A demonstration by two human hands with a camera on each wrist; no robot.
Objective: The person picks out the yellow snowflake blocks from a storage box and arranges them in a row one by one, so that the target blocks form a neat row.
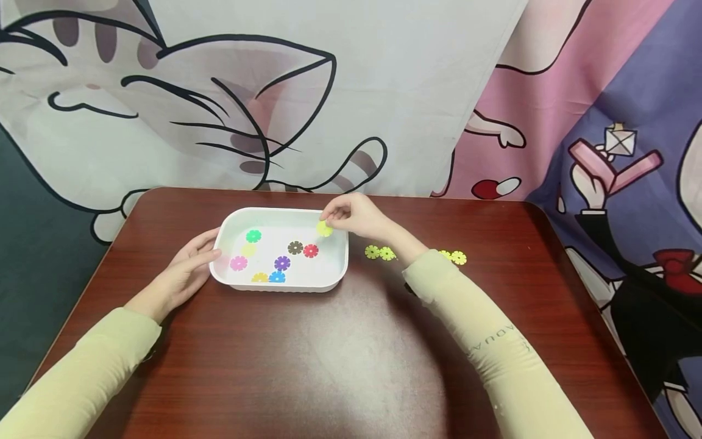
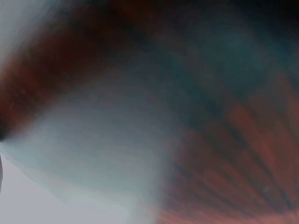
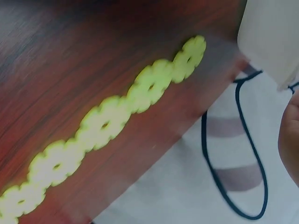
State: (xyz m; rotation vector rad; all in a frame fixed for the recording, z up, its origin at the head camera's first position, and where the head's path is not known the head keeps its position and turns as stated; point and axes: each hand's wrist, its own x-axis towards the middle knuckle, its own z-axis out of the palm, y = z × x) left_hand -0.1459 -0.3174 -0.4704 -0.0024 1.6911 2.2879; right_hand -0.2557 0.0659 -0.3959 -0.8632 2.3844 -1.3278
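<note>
My left hand (image 1: 189,274) holds the left end of a white plastic tray (image 1: 296,285), with the thumb at the rim and the other fingers along the outside. Over the tray's back right corner, my right hand (image 1: 356,216) pinches a yellow flower-shaped disc (image 1: 324,228) between thumb and fingertips. Several loose discs lie in the tray, among them a green disc (image 1: 253,236), a pink disc (image 1: 238,263), a purple disc (image 1: 282,263) and a red disc (image 1: 311,250). The left wrist view is too blurred to make out details.
Right of the tray, a row of joined yellow discs (image 3: 103,123) lies on the brown table (image 1: 329,353); in the head view the right forearm hides its middle. A cloth with a cartoon cat (image 1: 411,91) hangs behind the table's back edge.
</note>
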